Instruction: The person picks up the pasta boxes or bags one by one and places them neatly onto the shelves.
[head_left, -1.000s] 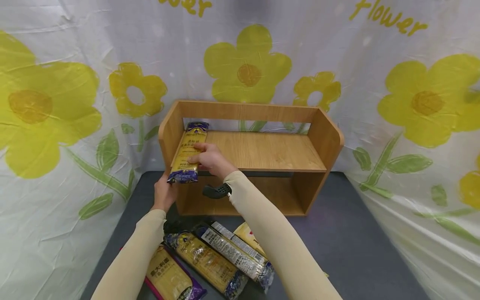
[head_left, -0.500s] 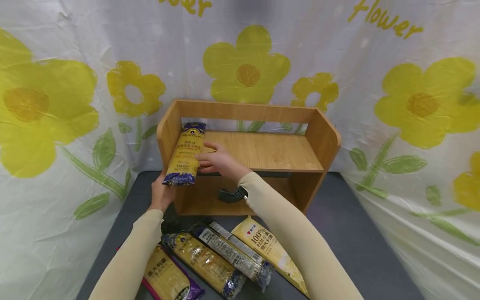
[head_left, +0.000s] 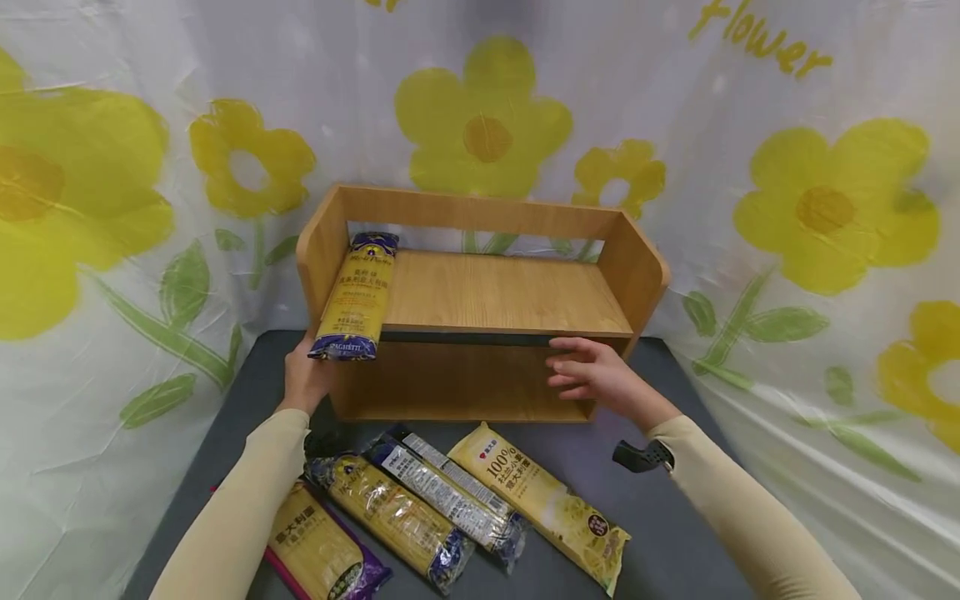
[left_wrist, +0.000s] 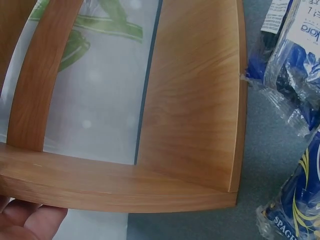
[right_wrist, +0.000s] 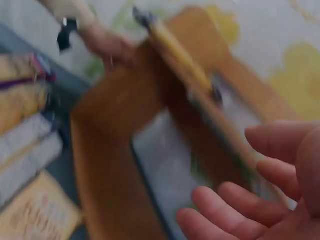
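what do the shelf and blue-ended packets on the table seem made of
The shelf: apparently wood or veneered board, smooth satin, judging by its grain. The blue-ended packets: probably glossy plastic film, since their clear ends glint and crinkle.

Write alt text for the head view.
A spaghetti packet lies at the upper left of a wooden shelf; a person's left hand touches the shelf's side, the empty right hand hovers in front. More pasta packets lie on the table.
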